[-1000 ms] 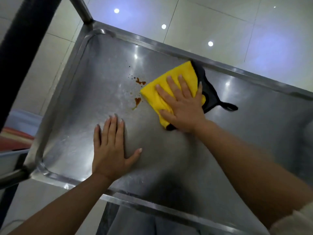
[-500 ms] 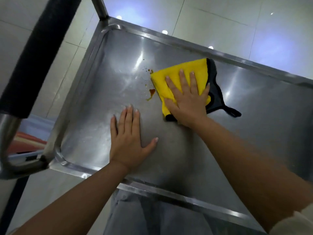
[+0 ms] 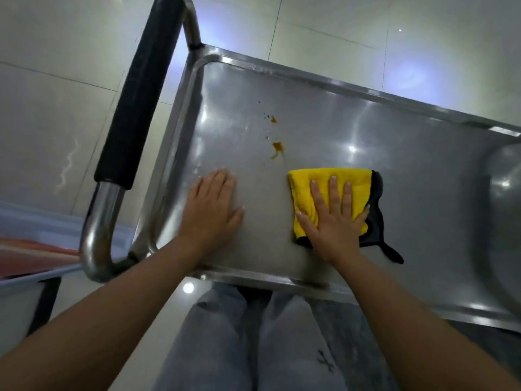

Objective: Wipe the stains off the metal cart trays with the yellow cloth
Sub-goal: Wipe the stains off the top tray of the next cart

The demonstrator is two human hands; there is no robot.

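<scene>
Looking down from the head camera, I see grey jeans (image 3: 253, 342) nearest to me, just below the near rim of the metal cart tray (image 3: 366, 131). Both forearms reach over that near rim. My left hand (image 3: 212, 208) lies flat on the bare steel close to the tray's left edge, fingers straight and together, holding nothing. My right hand (image 3: 335, 218) presses palm-down on the yellow cloth (image 3: 306, 190), fingers spread and straight across it, not curled around it. The cloth is folded, with a dark grey backing and a black trim tail showing along its right and near sides, and it sits toward the near edge, around the middle of the tray's visible length. Just beyond the cloth's far left corner sit the orange-brown stains (image 3: 277, 148), with smaller specks trailing toward the far left corner; the cloth is near them but apart. At the left end stands the cart handle (image 3: 135, 108), a steel tube with a black foam grip. Pale floor tiles (image 3: 338, 24) lie past the far edge.
</scene>
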